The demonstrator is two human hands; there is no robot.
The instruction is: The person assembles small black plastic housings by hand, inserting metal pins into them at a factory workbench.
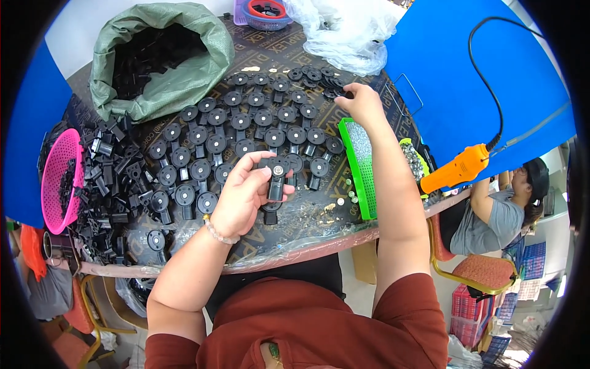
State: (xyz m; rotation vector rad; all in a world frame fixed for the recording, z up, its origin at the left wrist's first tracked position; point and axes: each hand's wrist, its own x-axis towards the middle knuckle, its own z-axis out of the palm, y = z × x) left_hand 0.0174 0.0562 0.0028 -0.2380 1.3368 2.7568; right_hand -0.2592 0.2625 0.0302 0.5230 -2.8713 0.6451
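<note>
My left hand [236, 197] is closed around a black plastic bracket [277, 188] and holds it upright above the table's near side. A small round metal piece [278, 170] sits at the bracket's top. Farther off to the right, my right hand [364, 106] pinches a black disc [346, 95] at the edge of a loose heap of black discs [316, 76]. Its fingertips partly cover that disc. Between my arms, many black disc-topped parts [240, 121] stand in rows, each disc with a pale centre.
A green sack [212, 46] of black pieces stands at the far left, near a pink basket [78, 178] and loose black brackets [117, 184]. Under my right forearm lies a green tray [362, 166] of small metal pieces. An orange electric screwdriver [455, 169] hangs right. Another person [491, 215] sits there.
</note>
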